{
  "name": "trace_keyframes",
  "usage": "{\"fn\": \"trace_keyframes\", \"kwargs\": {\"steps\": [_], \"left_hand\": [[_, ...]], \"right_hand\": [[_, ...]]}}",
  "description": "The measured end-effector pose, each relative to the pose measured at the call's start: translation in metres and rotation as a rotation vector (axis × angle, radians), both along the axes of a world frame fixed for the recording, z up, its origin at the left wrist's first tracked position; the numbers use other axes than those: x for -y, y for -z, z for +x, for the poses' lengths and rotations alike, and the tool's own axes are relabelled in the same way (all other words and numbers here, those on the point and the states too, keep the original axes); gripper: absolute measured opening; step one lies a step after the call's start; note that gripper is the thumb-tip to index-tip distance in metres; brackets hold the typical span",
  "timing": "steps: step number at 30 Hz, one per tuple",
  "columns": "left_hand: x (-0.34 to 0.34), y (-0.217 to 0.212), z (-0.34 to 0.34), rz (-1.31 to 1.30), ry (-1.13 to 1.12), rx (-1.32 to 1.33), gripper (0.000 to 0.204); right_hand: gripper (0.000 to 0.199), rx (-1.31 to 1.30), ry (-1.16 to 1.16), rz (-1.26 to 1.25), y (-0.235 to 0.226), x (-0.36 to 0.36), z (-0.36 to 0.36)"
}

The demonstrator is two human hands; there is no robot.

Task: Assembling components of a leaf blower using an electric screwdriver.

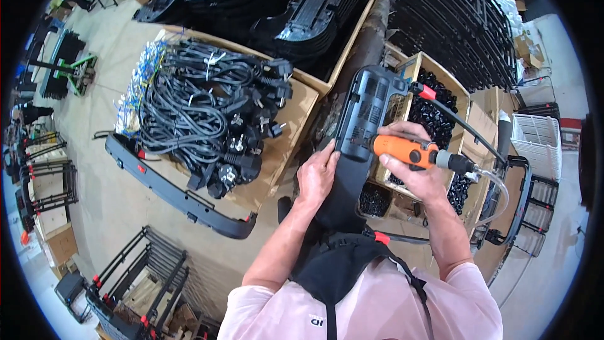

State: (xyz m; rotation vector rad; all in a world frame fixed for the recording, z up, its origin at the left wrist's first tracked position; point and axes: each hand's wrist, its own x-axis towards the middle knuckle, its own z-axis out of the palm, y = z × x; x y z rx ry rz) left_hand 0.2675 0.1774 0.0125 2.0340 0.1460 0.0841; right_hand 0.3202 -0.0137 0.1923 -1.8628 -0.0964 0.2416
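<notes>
Pink shirt cloth (270,315), with small dark lettering on the chest, lies nearest. Beyond it, in front of the person, is a black vented housing (371,91). Fingers of the left hand (316,175) lie on its near left edge; how tightly they close is hidden. Wrapped firmly round an orange power tool (393,150), the right hand (420,175) points its front end at the housing; contact at the tip is unclear. Small black parts (431,113) fill a bin to the right; bundled black cables (182,119) lie left.
</notes>
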Motion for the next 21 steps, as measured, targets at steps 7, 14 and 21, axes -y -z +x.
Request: {"fn": "trace_keyframes", "kwargs": {"steps": [7, 14, 21], "left_hand": [[0.001, -0.001, 0.004, -0.028, 0.016, -0.061, 0.035], [0.002, -0.015, 0.010, -0.045, 0.025, -0.081, 0.034], [0.002, -0.009, 0.010, -0.095, -0.001, -0.011, 0.033]], "right_hand": [[0.053, 0.011, -0.010, -0.009, -0.007, 0.007, 0.003], [0.051, -0.010, -0.004, 0.005, -0.001, 0.009, 0.013], [0.050, -0.025, -0.019, -0.023, 0.002, 0.007, 0.020]]}}
